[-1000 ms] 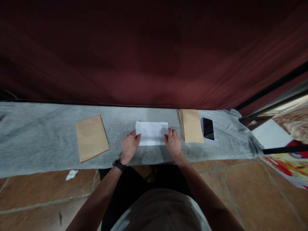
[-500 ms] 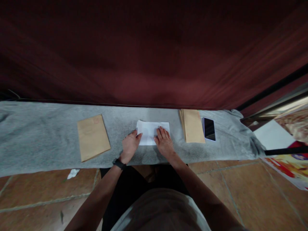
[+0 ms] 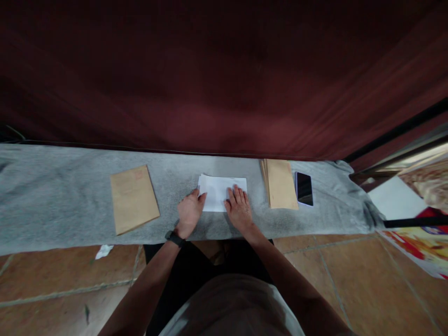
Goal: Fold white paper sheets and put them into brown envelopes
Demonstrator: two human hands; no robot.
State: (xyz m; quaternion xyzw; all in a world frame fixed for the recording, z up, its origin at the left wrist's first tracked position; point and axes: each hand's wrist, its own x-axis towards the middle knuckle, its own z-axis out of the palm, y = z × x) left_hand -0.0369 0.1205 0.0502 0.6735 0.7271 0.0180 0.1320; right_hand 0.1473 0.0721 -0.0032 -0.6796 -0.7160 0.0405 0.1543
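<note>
White paper, apparently folded or in layers, lies flat on the grey cloth in front of me. Its upper left corner shows a slightly offset edge. At its left edge, my left hand pinches the paper, thumb on top and the other fingers curled at the side. My right hand rests flat on the right part of the sheet, fingers stretched out and pointing away from me. A dark watch is on my left wrist.
Grey cloth covers the narrow surface. To the left lies a brown envelope; on the right are a stack of brown envelopes and a phone. Behind rises a dark red panel. A crumpled white scrap lies on the tiled floor.
Both hands keep nearly the same place on the paper. The view has shifted very slightly; nothing else has visibly moved.
</note>
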